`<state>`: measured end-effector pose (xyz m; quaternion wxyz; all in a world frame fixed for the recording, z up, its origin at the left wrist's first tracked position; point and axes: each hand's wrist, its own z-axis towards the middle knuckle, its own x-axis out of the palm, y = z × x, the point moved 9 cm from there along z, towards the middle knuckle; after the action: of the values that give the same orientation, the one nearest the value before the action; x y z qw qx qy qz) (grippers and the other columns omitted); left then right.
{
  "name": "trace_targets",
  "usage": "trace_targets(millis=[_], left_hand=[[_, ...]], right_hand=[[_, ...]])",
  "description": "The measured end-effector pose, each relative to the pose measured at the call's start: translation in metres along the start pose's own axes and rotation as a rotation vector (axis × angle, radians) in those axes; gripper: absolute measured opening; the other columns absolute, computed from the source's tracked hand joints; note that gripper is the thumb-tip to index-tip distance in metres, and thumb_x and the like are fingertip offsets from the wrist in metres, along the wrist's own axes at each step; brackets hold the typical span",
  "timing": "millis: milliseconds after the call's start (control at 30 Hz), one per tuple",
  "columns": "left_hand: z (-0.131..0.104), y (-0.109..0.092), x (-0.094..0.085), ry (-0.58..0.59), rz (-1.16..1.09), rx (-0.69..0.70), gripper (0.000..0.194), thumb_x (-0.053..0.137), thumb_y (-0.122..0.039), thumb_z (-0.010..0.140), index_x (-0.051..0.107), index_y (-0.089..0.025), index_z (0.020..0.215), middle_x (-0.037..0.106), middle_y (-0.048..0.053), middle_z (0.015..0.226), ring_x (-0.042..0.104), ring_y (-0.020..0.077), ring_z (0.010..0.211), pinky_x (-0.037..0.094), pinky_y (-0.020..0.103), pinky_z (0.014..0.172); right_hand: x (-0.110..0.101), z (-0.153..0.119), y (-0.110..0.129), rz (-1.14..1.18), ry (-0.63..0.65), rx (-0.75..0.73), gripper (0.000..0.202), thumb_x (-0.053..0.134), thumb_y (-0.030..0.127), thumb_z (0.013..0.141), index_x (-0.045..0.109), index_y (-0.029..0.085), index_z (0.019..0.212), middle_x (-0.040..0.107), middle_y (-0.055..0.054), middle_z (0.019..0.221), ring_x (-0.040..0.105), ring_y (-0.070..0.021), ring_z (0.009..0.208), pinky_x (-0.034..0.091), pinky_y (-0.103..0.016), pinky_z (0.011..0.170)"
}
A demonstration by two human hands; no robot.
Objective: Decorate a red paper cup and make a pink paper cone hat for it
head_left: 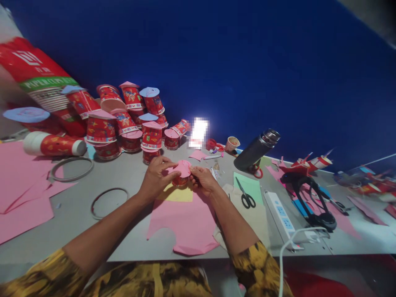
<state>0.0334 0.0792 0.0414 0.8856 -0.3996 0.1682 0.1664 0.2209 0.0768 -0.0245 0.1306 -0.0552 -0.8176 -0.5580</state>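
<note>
Between my two hands a pink paper disc (183, 168) sits over the end of a red patterned paper cup (180, 180). My left hand (158, 175) grips the disc's left side, thumb and fingers bent around it and close to the cup. On the other side, my right hand (203, 180) pinches the disc's right edge, its fingertips partly hidden. Under the cup lies a yellow paper piece (175, 194), and nearer to me is a pink sheet (188, 222) with a curved cut-out.
Stacked red cups (151, 136) with pink and blue discs stand at the back left. To the right are a dark flask (256, 150), black-handled scissors (247, 199), a power strip (281, 216) and a black headset (318, 206). Two rings, one a grey ring (71, 178), lie left.
</note>
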Motion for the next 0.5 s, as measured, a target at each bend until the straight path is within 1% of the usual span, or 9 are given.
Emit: trace_targets(millis=[100,200,267,367,433,500], left_hand=[[-0.001,0.001,0.001,-0.007,-0.004,-0.01,0.015,0.08,-0.033,0.093,0.084,-0.03,0.107,0.07,0.005,0.103,0.069,0.0276,0.1,0.061,0.05,0.092],[-0.002,0.003,0.0,-0.008,-0.002,-0.024,0.019,0.08,-0.032,0.092,0.083,-0.029,0.11,0.069,0.005,0.106,0.068,0.0276,0.103,0.061,0.049,0.095],[-0.002,0.005,0.0,-0.006,-0.003,-0.032,0.022,0.079,-0.033,0.093,0.082,-0.029,0.114,0.069,0.006,0.11,0.068,0.028,0.107,0.061,0.049,0.098],[-0.001,0.005,0.001,0.0,-0.014,-0.036,0.027,0.078,-0.035,0.094,0.081,-0.028,0.12,0.069,0.008,0.117,0.066,0.029,0.112,0.06,0.05,0.102],[0.0,0.004,0.002,0.01,-0.026,-0.042,0.029,0.076,-0.037,0.095,0.081,-0.026,0.121,0.068,0.009,0.119,0.066,0.0291,0.114,0.059,0.05,0.103],[0.001,0.003,0.004,0.024,-0.035,-0.046,0.029,0.075,-0.039,0.095,0.082,-0.025,0.119,0.069,0.009,0.118,0.067,0.0291,0.114,0.058,0.05,0.103]], right_hand=[[0.001,-0.001,-0.003,0.016,0.018,0.035,0.062,0.1,0.061,0.059,0.057,0.019,0.071,0.058,0.007,0.057,0.044,-0.0035,0.045,0.028,-0.015,0.041],[-0.002,-0.001,-0.002,0.038,-0.01,0.052,0.06,0.098,0.063,0.063,0.059,0.019,0.072,0.058,0.005,0.059,0.044,-0.0039,0.045,0.028,-0.015,0.04],[-0.007,0.001,0.003,0.076,-0.072,0.02,0.059,0.097,0.065,0.066,0.059,0.019,0.072,0.059,0.005,0.06,0.045,-0.0043,0.046,0.028,-0.014,0.04],[-0.013,0.005,0.013,0.119,-0.148,-0.051,0.058,0.097,0.063,0.064,0.06,0.019,0.072,0.058,0.005,0.061,0.045,-0.0045,0.047,0.028,-0.014,0.039],[-0.01,0.009,0.017,0.106,-0.151,-0.071,0.057,0.097,0.061,0.063,0.059,0.019,0.071,0.055,0.007,0.058,0.043,-0.0044,0.046,0.026,-0.015,0.039],[-0.004,0.014,0.017,0.071,-0.12,-0.073,0.057,0.095,0.061,0.066,0.055,0.02,0.067,0.049,0.008,0.053,0.038,-0.0041,0.044,0.023,-0.015,0.039]])
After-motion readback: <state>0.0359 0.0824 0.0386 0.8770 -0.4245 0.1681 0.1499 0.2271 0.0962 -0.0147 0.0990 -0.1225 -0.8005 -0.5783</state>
